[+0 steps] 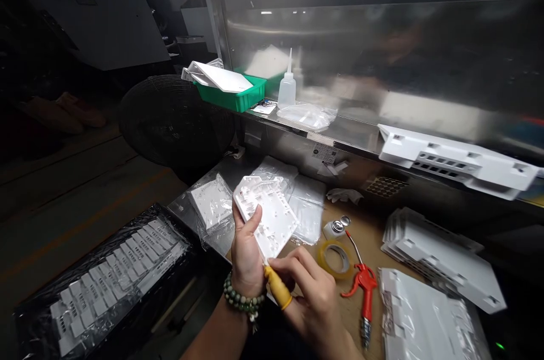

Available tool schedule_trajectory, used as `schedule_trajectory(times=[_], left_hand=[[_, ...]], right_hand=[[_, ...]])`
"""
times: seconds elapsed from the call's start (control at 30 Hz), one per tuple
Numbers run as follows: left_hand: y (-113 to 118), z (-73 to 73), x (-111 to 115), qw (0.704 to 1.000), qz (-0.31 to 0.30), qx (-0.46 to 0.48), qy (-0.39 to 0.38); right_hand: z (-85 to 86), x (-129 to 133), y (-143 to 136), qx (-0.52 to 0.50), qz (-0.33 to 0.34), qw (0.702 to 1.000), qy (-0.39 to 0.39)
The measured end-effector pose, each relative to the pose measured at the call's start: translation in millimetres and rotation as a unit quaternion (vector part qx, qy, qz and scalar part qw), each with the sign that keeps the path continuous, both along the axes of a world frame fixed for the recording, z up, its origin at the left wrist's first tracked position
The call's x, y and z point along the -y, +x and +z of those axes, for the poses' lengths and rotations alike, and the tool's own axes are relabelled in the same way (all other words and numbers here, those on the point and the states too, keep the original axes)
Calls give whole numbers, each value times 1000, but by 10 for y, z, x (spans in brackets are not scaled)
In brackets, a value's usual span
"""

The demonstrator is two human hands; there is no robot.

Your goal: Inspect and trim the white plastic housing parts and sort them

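Observation:
A white moulded plastic panel [272, 215] with ribs and small cut-outs is tilted up in my left hand [247, 252], thumb lying over its inner face. A beaded bracelet circles that wrist. At the panel's lower corner is my right hand [312, 286], its fingers drawn together and a yellow finger cot [277, 287] over the thumb. Whatever is in that pinch is hidden; I cannot tell whether it is a small tool or the panel's edge. Behind the panel lie clear plastic bags [308, 207], and a bagged white part [211, 201] is to its left.
Right of my hands lie a red air blow gun [365, 286], a tape roll [334, 259] and a small metal-topped bottle [337, 228]. Stacked white panels [442, 252] fill the right side. A shelf holds a green bin [238, 100] and a squeeze bottle [287, 90]. Wrapped parts fill a black tray [28, 306].

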State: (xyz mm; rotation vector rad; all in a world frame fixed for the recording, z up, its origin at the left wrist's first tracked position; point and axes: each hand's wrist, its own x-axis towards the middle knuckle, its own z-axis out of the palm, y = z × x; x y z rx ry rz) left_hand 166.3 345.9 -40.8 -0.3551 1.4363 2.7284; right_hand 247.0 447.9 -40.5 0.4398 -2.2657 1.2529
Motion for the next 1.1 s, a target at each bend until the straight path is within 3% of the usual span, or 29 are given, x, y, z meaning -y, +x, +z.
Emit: schedule_trajectory(times=[0.07, 0.17, 0.37, 0.47, 0.63, 0.77, 0.9, 0.97, 1.1], left_hand=[[-3, 9, -10, 999, 33, 4, -20], [-33, 52, -20, 998, 65, 16, 21], [-59, 117, -48, 994, 88, 45, 43], [-36, 133, -52, 993, 88, 73, 41], [-36, 157, 10, 991, 63, 56, 107], [-14, 140, 17, 992, 39, 20, 122], [16, 120, 19, 991, 14, -11, 130], [-5, 100, 100, 989, 10, -13, 148], [-96, -6, 454, 976, -26, 13, 216]], right_hand=[[-45, -42, -4, 20, 0, 1000, 14], [-73, -170, -31, 39, -16, 998, 35], [-3, -159, -34, 2, -16, 1000, -15], [-60, -88, -37, -23, 0, 1000, -17], [-90, -217, -83, 13, -49, 999, -5], [5, -137, -50, 15, -5, 999, -43], [-62, -13, -50, 8, 3, 1000, -5], [-148, -141, -74, 24, -27, 999, 19], [-267, -705, -93, 34, -148, 988, -5]])
